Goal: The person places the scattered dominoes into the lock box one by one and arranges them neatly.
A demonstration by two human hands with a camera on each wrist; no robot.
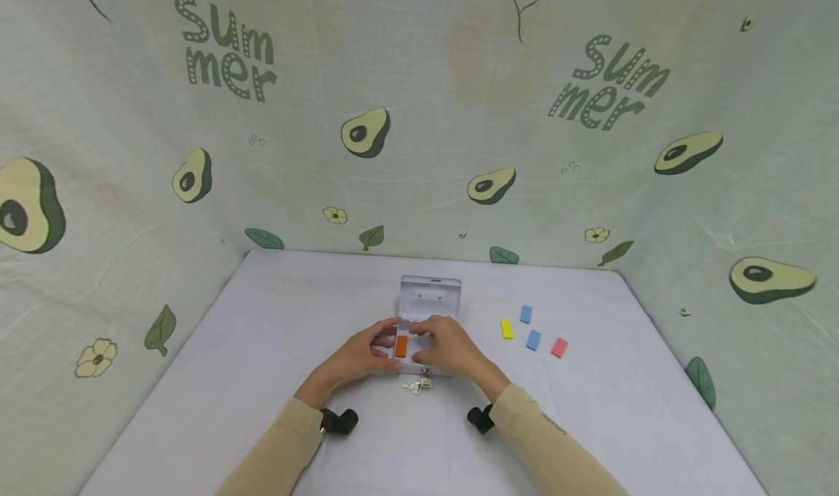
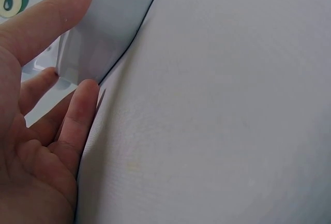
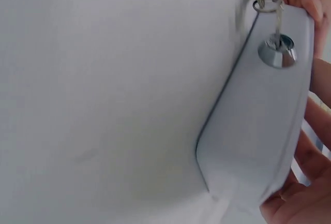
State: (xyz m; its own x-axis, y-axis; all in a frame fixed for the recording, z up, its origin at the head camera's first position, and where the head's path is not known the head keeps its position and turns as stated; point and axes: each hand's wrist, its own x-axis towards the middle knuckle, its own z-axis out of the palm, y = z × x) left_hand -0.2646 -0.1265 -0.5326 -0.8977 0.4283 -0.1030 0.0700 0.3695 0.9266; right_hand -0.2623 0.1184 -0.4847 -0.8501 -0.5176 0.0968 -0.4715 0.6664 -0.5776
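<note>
A small light grey metal cash box (image 1: 429, 297) stands on the table with its lid raised. An orange block (image 1: 401, 347) lies inside along the left side. My left hand (image 1: 360, 352) holds the box at its left side, the thumb at the front left corner; the left wrist view shows the fingers (image 2: 83, 107) against the wall. My right hand (image 1: 448, 344) reaches over the right part of the box with bent fingers; whether they pinch anything is hidden. A key sits in the front lock (image 3: 277, 50), with more keys (image 1: 414, 387) on its ring.
Right of the box lie a yellow block (image 1: 507, 329), two blue blocks (image 1: 526, 314) and a pink block (image 1: 559, 347). A white cloth covers the table (image 1: 314, 285). Patterned curtains (image 1: 419, 103) surround it at the back and sides.
</note>
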